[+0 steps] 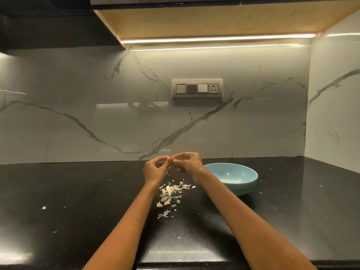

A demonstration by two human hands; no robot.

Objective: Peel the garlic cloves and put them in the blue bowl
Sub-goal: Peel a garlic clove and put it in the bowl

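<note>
Low in the middle of the frame, on a black countertop: a scatter of garlic cloves and papery peels, lying between the two forearms. Above the scatter, raised off the counter, left hand, fingers curled, pinching a small pale garlic piece at the fingertips. Touching it from the right, right hand, fingers likewise curled, fingertips meeting the left hand's at the same piece; too small to tell clove from skin. Just right of the right wrist, resting on the counter, a blue bowl, its near-left rim hidden behind the forearm; visible inside showing only glossy blue, no cloves seen. Loose flecks of peel dotted across the counter on both sides. Upper middle, on the marble backsplash, a switch panel beneath a lit strip.
</note>
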